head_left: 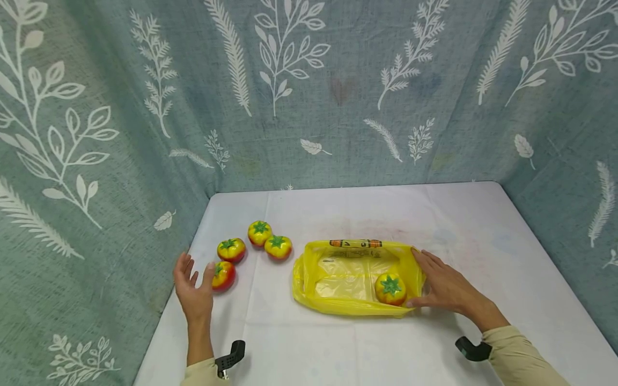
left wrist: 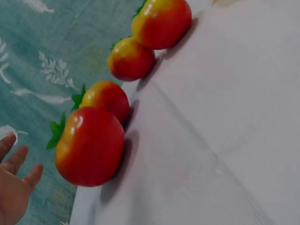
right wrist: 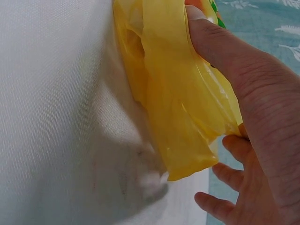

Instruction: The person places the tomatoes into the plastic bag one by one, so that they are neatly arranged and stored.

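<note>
Holding yellow bag (head_left: 338,307) w/ R hand (head_left: 449,287), print (head_left: 355,243) illeg.; L hand (head_left: 194,297) half-spread, empty, nr tomato (head_left: 225,276).

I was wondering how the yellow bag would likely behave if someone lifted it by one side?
The yellow bag would probably fold and sag, since its thin, wrinkled plastic bends beside the right hand. It may feel light, being translucent film holding just one visible tomato. That tomato looks round and smooth, so it might roll toward the lower side.

A leaf-print curtain (head_left: 347,139) hangs behind the white tablecloth (head_left: 357,348).
</note>
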Motion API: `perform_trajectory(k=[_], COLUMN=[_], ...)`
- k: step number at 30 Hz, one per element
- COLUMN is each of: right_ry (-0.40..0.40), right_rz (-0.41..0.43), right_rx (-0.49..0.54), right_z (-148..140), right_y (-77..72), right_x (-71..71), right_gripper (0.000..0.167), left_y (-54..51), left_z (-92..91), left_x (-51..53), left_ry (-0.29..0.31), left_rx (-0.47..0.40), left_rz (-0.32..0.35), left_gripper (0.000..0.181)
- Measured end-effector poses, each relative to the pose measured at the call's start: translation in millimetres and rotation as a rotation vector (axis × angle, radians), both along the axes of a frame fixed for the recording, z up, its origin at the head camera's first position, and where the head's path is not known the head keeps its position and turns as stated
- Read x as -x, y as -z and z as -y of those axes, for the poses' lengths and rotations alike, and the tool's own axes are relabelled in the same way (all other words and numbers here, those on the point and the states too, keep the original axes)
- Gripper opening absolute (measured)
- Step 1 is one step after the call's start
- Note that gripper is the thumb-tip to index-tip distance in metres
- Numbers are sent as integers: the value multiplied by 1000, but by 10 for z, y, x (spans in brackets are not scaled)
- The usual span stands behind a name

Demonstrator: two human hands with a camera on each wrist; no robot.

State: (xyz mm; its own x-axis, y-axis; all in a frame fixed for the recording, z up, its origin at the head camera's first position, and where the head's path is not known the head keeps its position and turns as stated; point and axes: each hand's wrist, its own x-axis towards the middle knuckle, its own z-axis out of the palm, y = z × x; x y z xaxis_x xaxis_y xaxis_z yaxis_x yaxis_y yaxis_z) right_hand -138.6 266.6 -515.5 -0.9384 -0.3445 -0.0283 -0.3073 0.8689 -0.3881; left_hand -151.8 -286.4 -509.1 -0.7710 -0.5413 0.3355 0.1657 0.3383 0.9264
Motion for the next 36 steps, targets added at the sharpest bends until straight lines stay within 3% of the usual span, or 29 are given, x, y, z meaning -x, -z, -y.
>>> perform_trajectory(k=[5, 12, 17, 24, 36], right_ry=[1, 0, -4, -6, -2], right_rz=[6, 5, 11, 11, 16], right_rx=[6, 4, 12, 19, 12], right_z=[6, 5, 3, -1, 1], right_y=[-6, -9, -12, -10, -6], right_x=[-4, 2, -6, -8, -14], right_gripper=[131, 132, 133, 133, 133], left_y=[94, 236, 326, 412, 527], left_z=[30, 63, 86, 69, 65], left_x=[6, 41, 43, 29, 87], left_ry=[-16, 57, 116, 102, 92], left_rx=[-12, -43, -63, -69, -42], left_rz=[73, 177, 193, 292, 313], left_gripper=[71, 87, 96, 106, 119])
